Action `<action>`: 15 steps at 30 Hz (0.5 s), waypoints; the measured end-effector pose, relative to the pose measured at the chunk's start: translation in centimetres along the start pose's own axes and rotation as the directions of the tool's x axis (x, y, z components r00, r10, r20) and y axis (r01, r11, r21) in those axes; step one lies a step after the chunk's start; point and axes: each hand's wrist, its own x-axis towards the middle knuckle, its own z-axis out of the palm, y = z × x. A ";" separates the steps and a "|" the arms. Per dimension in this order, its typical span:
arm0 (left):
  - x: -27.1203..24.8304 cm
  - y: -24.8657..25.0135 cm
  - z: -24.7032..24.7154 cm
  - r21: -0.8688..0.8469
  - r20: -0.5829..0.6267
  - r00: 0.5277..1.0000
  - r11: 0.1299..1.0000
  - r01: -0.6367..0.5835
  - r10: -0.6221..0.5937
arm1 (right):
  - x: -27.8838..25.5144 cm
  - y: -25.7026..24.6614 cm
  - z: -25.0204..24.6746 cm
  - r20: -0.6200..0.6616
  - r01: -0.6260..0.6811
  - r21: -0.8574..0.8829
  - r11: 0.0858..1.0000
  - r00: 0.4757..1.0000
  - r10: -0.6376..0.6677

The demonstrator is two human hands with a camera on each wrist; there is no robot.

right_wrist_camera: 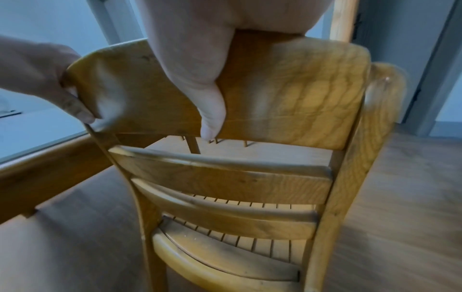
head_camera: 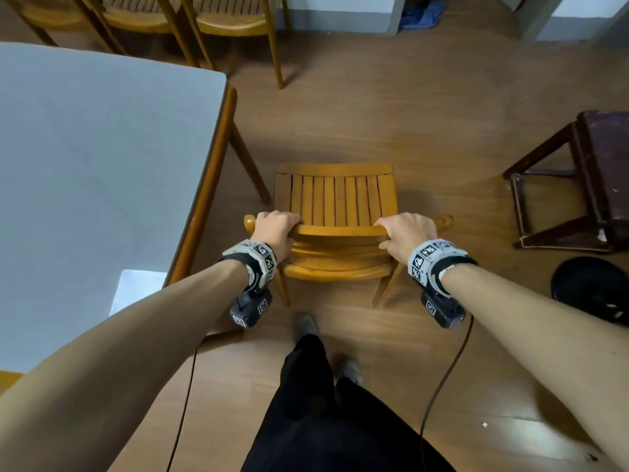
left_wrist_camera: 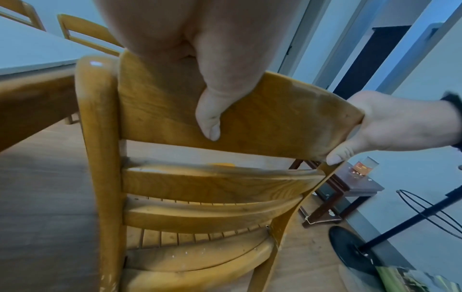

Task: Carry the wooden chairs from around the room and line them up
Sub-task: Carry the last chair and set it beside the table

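Both my hands grip the top rail of a slatted wooden chair (head_camera: 335, 202), which stands on the floor (head_camera: 425, 107) directly in front of me, just beside the corner of the grey-topped table (head_camera: 102, 148). My left hand (head_camera: 274, 228) wraps the rail near its left post and my right hand (head_camera: 406, 233) wraps it near the right, thumbs pressed flat on the back face (both wrist views show this plainly). Three more wooden chairs (head_camera: 153, 15) wait in a row at the far end of the table. To carry this one well, I judge I should lift evenly with both arms, keep the legs clear of the table leg (head_camera: 250, 165) on my left and the dark stool (head_camera: 585, 178) on my right, then set it down square with that row.
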 end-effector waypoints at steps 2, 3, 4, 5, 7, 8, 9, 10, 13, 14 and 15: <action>0.4 0.1 0.3 -0.010 -0.005 1.000 1.000 0.010 -0.010 | 0.2 0.1 0.1 0.002 -0.021 0.008 1.000 1.000 0.021; 0.8 0.0 0.3 -0.020 -0.011 1.000 1.000 0.018 -0.018 | 0.5 0.1 -0.1 -0.006 -0.033 0.014 0.999 0.999 0.033; 1.1 0.0 0.3 -0.025 -0.013 1.000 0.999 0.027 -0.028 | 0.8 0.1 -0.1 -0.011 -0.040 0.016 0.999 0.999 0.041; 1.4 -0.1 0.3 -0.021 -0.016 0.999 0.999 0.035 -0.035 | 1.2 0.1 -0.1 -0.013 -0.042 0.013 0.999 0.999 0.042; 2.3 -0.5 0.3 -0.011 -0.009 0.999 0.999 0.037 -0.037 | 1.9 0.2 -0.2 -0.005 -0.027 0.011 1.000 1.000 0.027; 2.8 -0.7 0.0 -0.010 -0.004 0.999 0.999 0.035 -0.035 | 2.5 0.2 -0.4 0.001 -0.021 0.011 1.000 1.000 0.021; 3.6 -1.0 -0.6 -0.008 -0.005 1.000 1.000 0.029 -0.029 | 3.2 0.2 -0.9 0.000 -0.021 0.011 1.000 1.000 0.021; 4.6 -1.3 -1.4 -0.003 -0.006 1.000 1.000 0.024 -0.024 | 4.2 0.2 -1.5 -0.009 -0.027 0.012 1.000 1.000 0.027; 8.4 -2.4 -3.8 0.010 -0.027 0.999 1.000 0.026 -0.026 | 7.9 0.2 -3.9 -0.056 -0.054 0.021 0.998 0.997 0.055; 9.7 -2.7 -4.5 0.012 -0.035 0.999 1.000 0.028 -0.028 | 9.1 0.3 -4.6 -0.066 -0.061 0.022 0.998 0.996 0.063; 10.9 -3.0 -5.1 0.017 -0.031 0.999 0.999 0.032 -0.031 | 10.3 0.3 -5.0 -0.069 -0.070 0.027 0.997 0.995 0.072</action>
